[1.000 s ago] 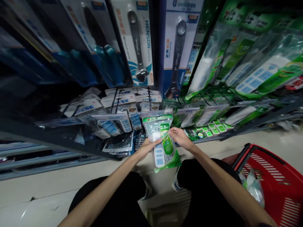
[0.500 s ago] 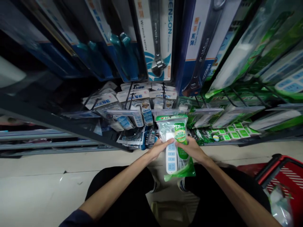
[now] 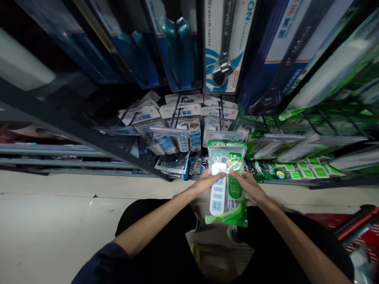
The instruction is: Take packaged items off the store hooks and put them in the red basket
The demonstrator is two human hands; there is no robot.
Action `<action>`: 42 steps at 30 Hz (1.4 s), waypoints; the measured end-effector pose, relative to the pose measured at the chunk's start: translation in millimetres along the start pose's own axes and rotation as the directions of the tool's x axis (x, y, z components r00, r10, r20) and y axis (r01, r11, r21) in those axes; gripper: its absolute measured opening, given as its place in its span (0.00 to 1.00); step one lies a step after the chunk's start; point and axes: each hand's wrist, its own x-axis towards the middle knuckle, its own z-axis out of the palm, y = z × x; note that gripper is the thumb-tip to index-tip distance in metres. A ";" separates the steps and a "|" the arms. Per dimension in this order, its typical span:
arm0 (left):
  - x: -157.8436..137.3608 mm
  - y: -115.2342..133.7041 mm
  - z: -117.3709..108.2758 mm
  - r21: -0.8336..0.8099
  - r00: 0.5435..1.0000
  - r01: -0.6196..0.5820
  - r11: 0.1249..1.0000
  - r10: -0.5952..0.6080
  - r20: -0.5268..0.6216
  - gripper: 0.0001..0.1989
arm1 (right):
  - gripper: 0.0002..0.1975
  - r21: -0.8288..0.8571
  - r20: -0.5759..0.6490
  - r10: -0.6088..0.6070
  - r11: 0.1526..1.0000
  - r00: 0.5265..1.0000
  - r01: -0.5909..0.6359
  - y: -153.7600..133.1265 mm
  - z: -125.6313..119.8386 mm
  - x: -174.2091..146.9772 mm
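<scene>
Between my two hands is a packaged power strip (image 3: 218,197), white with pale blue socket panels, in a clear bag with green top, label and bottom. My left hand (image 3: 206,182) grips the bag's left side, thumb laid across the front. My right hand (image 3: 247,184) grips the right side, its thumb over the green label. The fingers behind the bag are hidden. The bag is held nearly upright above my knees, in front of the lower shelf. Just behind it hang packs with white header cards (image 3: 180,111) on hooks.
Overhead hang a carded adjustable wrench (image 3: 223,69) and carded pliers (image 3: 177,51). Small green-and-white packs (image 3: 308,171) lie on the bottom shelf at right. A red basket (image 3: 364,236) stands on the floor at my right. A dark shelf post (image 3: 89,130) slants at left.
The view has shifted, so the shelf goods appear farther right. Both hands still hold the power strip pack, which now sits straighter. The right thumb has moved slightly higher on the label.
</scene>
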 end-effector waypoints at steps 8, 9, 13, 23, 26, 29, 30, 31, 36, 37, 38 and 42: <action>-1.3 -17.4 -5.1 -0.014 0.997 0.044 0.999 -0.045 -0.070 0.20 | 0.26 -0.183 -0.153 -0.060 0.983 0.986 0.031 21.4 3.7 16.8; -1.5 -19.1 -5.4 -0.022 0.997 0.041 0.999 -0.043 -0.069 0.20 | 0.25 -0.186 -0.153 -0.056 0.982 0.987 0.027 21.1 4.9 16.8; 0.0 -24.3 -8.3 -0.024 0.996 0.020 1.000 -0.022 -0.084 0.19 | 0.25 -0.208 -0.147 -0.063 0.978 0.987 0.031 21.5 8.2 18.1; 2.7 -35.8 -14.0 -0.006 0.997 0.012 1.000 -0.012 -0.077 0.18 | 0.24 -0.300 -0.172 -0.069 0.954 0.983 0.014 27.3 10.6 20.0; 2.7 -35.9 -14.2 -0.024 0.996 0.011 1.000 -0.013 -0.084 0.19 | 0.23 -0.306 -0.183 -0.067 0.952 0.981 0.008 25.1 11.9 18.9; 2.7 -37.1 -14.7 -0.007 0.998 0.008 1.000 -0.009 -0.070 0.18 | 0.23 -0.314 -0.180 -0.070 0.949 0.981 0.010 24.8 12.2 19.3; 2.5 -37.4 -14.7 0.000 0.998 0.007 1.000 -0.007 -0.068 0.18 | 0.23 -0.327 -0.180 -0.077 0.945 0.981 0.014 25.0 12.1 19.6; 2.0 -37.4 -14.5 0.007 0.998 0.008 1.000 -0.007 -0.069 0.17 | 0.23 -0.341 -0.180 -0.081 0.940 0.980 0.015 25.4 12.0 19.8; -3.4 -29.0 -10.0 -0.002 0.994 0.033 0.999 -0.033 -0.107 0.16 | 0.24 -0.322 -0.175 -0.061 0.947 0.983 0.001 25.1 12.4 18.9; -4.8 -26.2 -8.7 -0.005 0.993 0.040 0.999 -0.040 -0.109 0.16 | 0.25 -0.314 -0.172 -0.056 0.949 0.983 -0.001 24.7 12.6 18.6; -6.0 -23.7 -7.5 -0.008 0.993 0.045 0.999 -0.046 -0.110 0.16 | 0.25 -0.307 -0.169 -0.051 0.952 0.984 -0.003 24.5 12.7 18.3; -7.6 -20.2 -5.6 -0.014 0.993 0.049 0.999 -0.050 -0.110 0.15 | 0.26 -0.307 -0.162 -0.056 0.952 0.985 0.003 25.3 12.3 18.8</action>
